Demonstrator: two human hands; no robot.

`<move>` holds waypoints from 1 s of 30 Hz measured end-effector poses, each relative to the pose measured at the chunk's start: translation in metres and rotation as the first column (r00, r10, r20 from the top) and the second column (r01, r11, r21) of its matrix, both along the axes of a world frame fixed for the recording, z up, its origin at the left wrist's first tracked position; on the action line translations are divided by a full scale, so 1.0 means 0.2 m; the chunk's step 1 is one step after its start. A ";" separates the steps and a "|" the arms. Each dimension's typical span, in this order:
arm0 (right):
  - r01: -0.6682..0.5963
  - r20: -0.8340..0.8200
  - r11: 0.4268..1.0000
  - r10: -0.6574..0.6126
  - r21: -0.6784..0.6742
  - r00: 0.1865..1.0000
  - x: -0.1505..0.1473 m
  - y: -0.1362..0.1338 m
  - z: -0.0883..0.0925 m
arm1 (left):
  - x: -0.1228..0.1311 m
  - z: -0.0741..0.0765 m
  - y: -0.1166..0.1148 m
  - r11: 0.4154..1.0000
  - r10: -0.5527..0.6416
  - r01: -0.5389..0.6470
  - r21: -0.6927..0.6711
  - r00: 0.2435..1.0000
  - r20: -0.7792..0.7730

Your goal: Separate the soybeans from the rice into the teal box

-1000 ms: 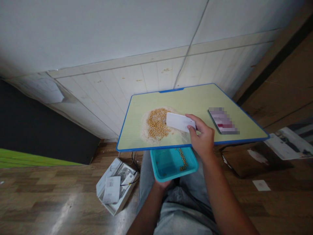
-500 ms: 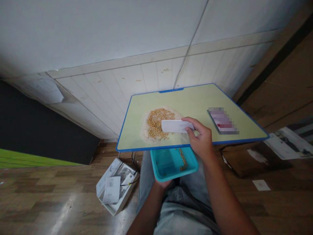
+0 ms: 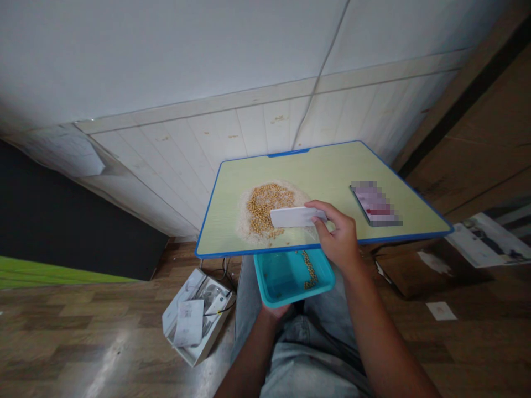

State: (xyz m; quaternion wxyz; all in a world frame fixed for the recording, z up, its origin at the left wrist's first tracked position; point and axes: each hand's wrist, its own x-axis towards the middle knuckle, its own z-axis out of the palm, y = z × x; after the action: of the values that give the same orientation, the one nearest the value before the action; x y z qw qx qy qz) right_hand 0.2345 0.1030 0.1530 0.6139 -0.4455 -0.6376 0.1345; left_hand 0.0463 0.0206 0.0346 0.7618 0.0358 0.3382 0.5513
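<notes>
My right hand (image 3: 338, 235) grips a white flat scraper card (image 3: 292, 216) and holds its edge against a pile of yellow beans mixed with white rice (image 3: 265, 209) on a small yellow-green table with a blue rim (image 3: 332, 168). Below the table's near edge, my left hand (image 3: 274, 310) holds up a teal plastic tray (image 3: 292, 276) from underneath; only a little of that hand shows. A line of beans lies in the tray's right part.
A blurred-out flat object (image 3: 375, 203) lies on the table's right side. An open white box with papers and a cable (image 3: 197, 315) sits on the wooden floor at left. A white panelled wall stands behind the table, with papers (image 3: 485, 240) on the floor at right.
My right hand has drawn the scraper left and toward me, tipping it from flat to nearly edge-on against the pile. The tray stays in the same place.
</notes>
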 end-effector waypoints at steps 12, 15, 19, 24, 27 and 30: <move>0.009 -0.046 0.999 -0.010 -0.034 0.999 0.01 -0.03 -0.01 | -0.02 -0.02 -0.02 0.999 -0.007 0.007 -0.041 1.000 0.019; 0.010 -0.048 1.000 -0.010 -0.013 0.999 0.01 -0.03 -0.02 | -0.02 0.00 -0.02 0.998 0.005 -0.004 -0.060 1.000 0.016; 0.022 -0.052 1.000 -0.023 -0.009 0.998 0.00 -0.03 -0.03 | -0.02 0.02 -0.02 0.998 0.004 -0.005 -0.060 1.000 -0.004; -0.019 -0.051 1.000 0.019 -0.008 0.999 0.01 -0.03 -0.04 | -0.01 0.02 -0.02 0.999 0.003 -0.003 -0.039 1.000 -0.015; -0.016 -0.051 1.000 0.016 -0.011 0.999 0.01 -0.04 -0.04 | 0.00 0.03 -0.01 0.997 0.016 -0.015 -0.076 1.000 0.013; -0.020 -0.052 0.999 0.019 -0.036 0.998 0.01 -0.05 -0.04 | 0.01 0.04 -0.01 0.997 0.026 -0.024 -0.076 0.999 0.035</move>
State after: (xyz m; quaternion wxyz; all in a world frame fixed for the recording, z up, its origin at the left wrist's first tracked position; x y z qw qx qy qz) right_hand 0.2375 0.0936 0.1443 0.6206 -0.4467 -0.6234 0.1634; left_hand 0.0483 0.0186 0.0432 0.7617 -0.0071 0.3453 0.5482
